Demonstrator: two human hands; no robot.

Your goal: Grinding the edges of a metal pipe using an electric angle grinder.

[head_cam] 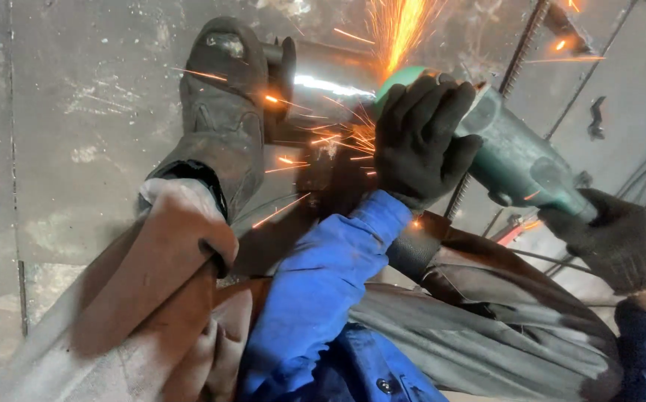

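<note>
Fingers of the left hand point(421, 141), in a black knit glove, curl tightly over the front of the green-bodied angle grinder point(513, 160), near its head. The right hand point(621, 242), gloved likewise, wraps the tool's rear grip, fingers closed around it. The grinder's long axis runs from lower right up toward upper left, its head meeting the shiny curved steel pipe point(330, 82) just beyond the left fingertips, where orange sparks point(397, 30) spray upward and toward the body. A worn dark boot point(226, 104) presses on the pipe's left side. The left hand is nearer the pipe; grey concrete floor point(77, 112) lies beneath.
</note>
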